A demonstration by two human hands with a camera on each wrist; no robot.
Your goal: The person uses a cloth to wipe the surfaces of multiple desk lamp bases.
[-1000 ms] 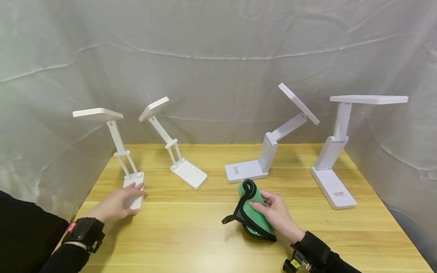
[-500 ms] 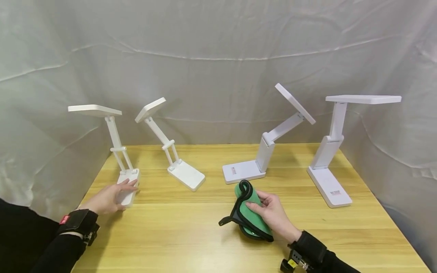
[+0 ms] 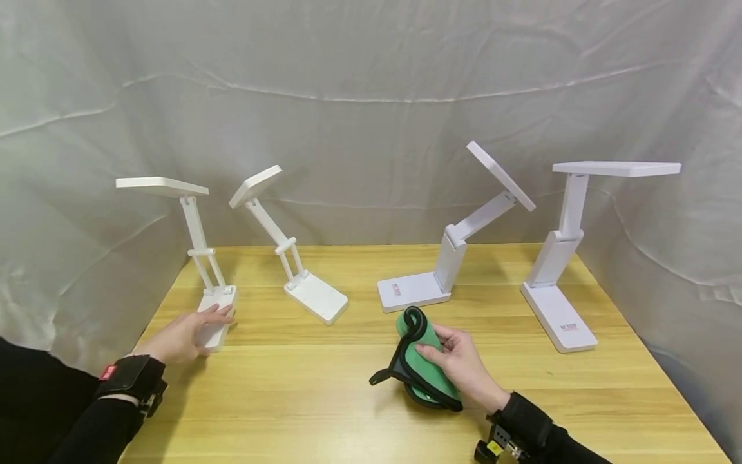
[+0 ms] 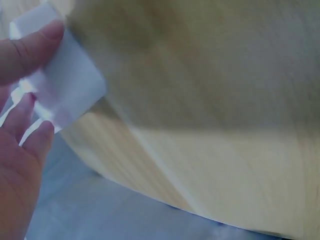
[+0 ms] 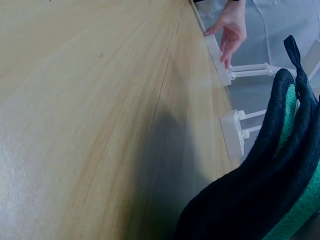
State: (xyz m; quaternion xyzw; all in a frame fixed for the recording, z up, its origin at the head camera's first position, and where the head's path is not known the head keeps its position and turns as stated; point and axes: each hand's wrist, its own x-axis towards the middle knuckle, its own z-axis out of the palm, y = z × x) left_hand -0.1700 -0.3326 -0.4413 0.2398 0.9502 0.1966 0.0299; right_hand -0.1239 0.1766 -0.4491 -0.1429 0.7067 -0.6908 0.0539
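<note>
At the far left of the head view, my left hand (image 3: 184, 335) grips the base of a white folding desk lamp (image 3: 198, 225). In the left wrist view the thumb (image 4: 37, 47) lies across one side of the white base (image 4: 75, 80), with fingers at the other side. My right hand (image 3: 464, 364) pinches a folded green cloth (image 3: 431, 367) with black edging and a black hanging loop, thumb on top, just over the table. The cloth (image 5: 250, 185) fills the lower right of the right wrist view, its dark underside showing.
Three more white desk lamps stand unfolded on the wooden table (image 3: 301, 386): one left of centre (image 3: 317, 296), one right of centre (image 3: 414, 290), and one at the far right (image 3: 559, 316). A pale fabric backdrop (image 3: 371, 148) hangs behind and along both sides.
The left lamp's base has turned slightly, its near end swinging left with my left hand. The head view has shifted a little. My right hand keeps hold of the cloth in nearly the same place.
</note>
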